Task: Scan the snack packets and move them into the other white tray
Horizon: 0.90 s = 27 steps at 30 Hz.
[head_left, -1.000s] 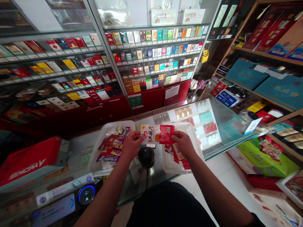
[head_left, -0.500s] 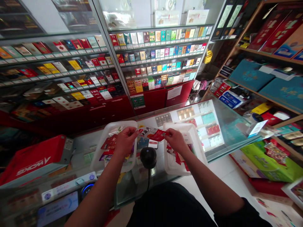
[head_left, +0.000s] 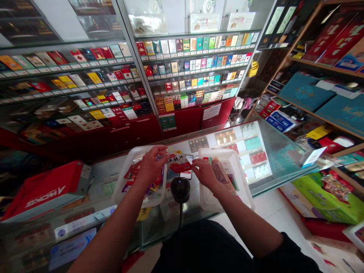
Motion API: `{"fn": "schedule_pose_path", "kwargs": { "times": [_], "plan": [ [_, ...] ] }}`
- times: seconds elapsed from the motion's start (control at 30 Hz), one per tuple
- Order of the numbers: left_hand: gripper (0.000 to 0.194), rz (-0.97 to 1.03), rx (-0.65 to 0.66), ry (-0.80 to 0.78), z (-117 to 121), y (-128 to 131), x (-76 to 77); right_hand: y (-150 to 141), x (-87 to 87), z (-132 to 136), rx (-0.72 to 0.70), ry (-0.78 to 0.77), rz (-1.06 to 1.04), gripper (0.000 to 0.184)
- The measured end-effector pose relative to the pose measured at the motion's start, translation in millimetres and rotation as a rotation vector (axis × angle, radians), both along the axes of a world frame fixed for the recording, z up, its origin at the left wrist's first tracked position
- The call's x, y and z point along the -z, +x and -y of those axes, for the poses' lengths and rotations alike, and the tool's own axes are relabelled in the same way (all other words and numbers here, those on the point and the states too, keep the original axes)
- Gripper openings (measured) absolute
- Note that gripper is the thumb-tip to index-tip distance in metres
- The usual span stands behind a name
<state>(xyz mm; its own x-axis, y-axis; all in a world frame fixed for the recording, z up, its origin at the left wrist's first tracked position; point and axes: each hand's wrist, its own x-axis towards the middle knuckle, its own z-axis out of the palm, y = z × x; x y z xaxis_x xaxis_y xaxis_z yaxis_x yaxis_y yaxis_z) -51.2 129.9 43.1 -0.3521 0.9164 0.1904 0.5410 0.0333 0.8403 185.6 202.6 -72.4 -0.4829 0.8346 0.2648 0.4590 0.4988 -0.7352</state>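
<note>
A red and white snack packet hangs over the glass counter, between my two hands. My left hand pinches its left end above a white plastic tray with several red and purple packets. My right hand grips the packet's right end at the edge of a second white tray, in which several flat packets lie. Just below the snack packet stands a black round scanner on a cable. Behind the scanner lies a phone with a lit screen, partly covered by the packet.
Shelves of cigarette packs line the wall ahead. A red box sits on the counter at left, near a tablet-like screen. At right are a small code stand, a green carton and shelves of gift boxes.
My right hand has moved a little left, and the packet is bent more between my hands. More of the right tray's contents show. The view has shifted slightly.
</note>
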Motion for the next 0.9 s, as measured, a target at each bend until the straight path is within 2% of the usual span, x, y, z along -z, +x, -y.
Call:
{"fn": "schedule_pose_path", "kwargs": {
  "times": [0.17,0.33,0.47,0.73,0.9],
  "plan": [
    [0.03,-0.121,0.062,-0.033,-1,2,1.0,-7,12.1,0,-0.002,0.072,0.075,0.016],
    [0.031,-0.149,0.098,-0.044,-1,4,4.8,-11,25.2,1,-0.039,0.129,0.133,0.013],
    [0.032,-0.163,0.103,-0.053,0,1,7.9,-15,27.8,3,-0.012,0.148,0.17,0.015],
    [0.031,-0.193,0.072,-0.019,6,-17,-1.6,-24,16.7,-2,-0.005,0.159,0.09,0.016],
    [0.022,-0.263,0.027,0.039,17,-37,-13.8,-42,-6.4,1,-0.005,0.142,0.046,0.017]
  ]
}}
